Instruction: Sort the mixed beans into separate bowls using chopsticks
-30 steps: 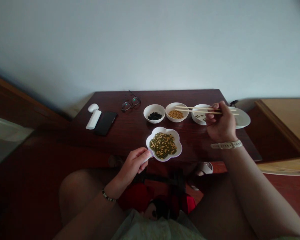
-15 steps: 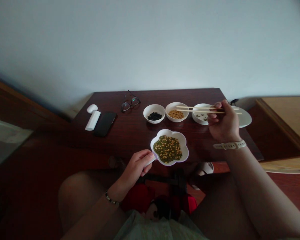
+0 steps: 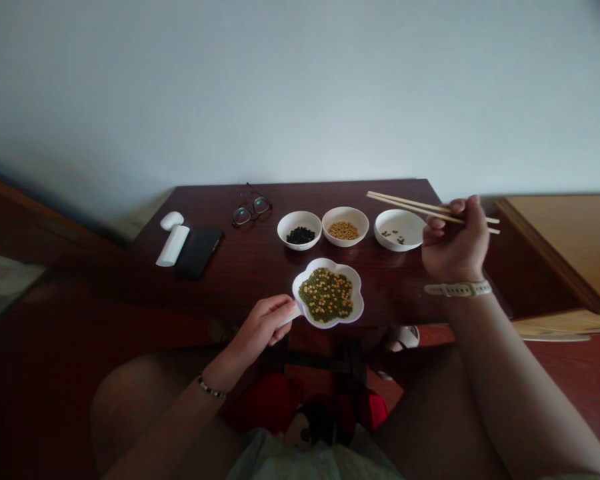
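Note:
My left hand (image 3: 266,321) is closed round the handle of a white, flower-shaped dish (image 3: 359,291). Green beans mixed with yellow beans (image 3: 326,295) fill its bottom. My right hand (image 3: 455,241), raised over the table's right side, grips a pair of wooden chopsticks (image 3: 405,202). Their tips point left, above the right-hand white bowl (image 3: 398,244), and no bean shows between them. A few small greenish beans lie in that bowl. The middle white bowl (image 3: 345,242) holds yellow beans, and the left one (image 3: 300,245) holds black beans.
The dark wooden table (image 3: 250,267) stands against a pale wall. On its left side are glasses (image 3: 251,210), a black phone-like slab (image 3: 199,252), a white cylinder (image 3: 173,246) and a small white rounded object (image 3: 172,221). A lighter wooden surface (image 3: 570,233) stands at right.
My right hand has moved right with the chopsticks, whose tips have left the middle bowl and risen. The view has shifted slightly to the right. My left hand keeps its hold.

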Tool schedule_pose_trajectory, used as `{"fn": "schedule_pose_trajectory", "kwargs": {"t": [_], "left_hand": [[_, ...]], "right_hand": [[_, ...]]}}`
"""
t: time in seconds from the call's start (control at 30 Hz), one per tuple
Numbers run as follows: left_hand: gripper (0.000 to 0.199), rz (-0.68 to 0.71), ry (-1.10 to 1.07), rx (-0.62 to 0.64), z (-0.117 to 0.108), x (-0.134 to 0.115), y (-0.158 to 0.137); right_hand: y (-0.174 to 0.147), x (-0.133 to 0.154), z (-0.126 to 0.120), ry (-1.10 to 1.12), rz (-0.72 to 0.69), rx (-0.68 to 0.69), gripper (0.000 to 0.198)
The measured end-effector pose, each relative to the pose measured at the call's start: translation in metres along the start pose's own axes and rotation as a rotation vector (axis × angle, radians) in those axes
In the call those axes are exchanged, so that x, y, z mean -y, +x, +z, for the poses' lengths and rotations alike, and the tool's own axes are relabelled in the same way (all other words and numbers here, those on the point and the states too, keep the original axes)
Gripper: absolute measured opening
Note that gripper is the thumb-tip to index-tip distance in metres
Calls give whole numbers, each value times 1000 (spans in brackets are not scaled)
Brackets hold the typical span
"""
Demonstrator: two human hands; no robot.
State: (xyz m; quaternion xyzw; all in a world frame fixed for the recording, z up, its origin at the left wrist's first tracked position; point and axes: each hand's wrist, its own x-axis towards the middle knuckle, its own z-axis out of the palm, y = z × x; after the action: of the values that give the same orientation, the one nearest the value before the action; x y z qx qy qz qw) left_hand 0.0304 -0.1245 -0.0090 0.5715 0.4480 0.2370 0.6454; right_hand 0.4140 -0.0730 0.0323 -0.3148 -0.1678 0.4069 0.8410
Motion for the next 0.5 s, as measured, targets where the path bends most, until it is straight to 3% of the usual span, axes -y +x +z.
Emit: {"fn": "schedule_pose_trajectory", "kwargs": {"t": [0.27,0.5], "left_hand": [[43,-49,6,104,-15,-10,18],[42,-73,8,184,-18,-15,35]], "right_hand": [[4,11,1,31,-147,-145,50],[8,20,-10,-25,-309,-135,53]]}}
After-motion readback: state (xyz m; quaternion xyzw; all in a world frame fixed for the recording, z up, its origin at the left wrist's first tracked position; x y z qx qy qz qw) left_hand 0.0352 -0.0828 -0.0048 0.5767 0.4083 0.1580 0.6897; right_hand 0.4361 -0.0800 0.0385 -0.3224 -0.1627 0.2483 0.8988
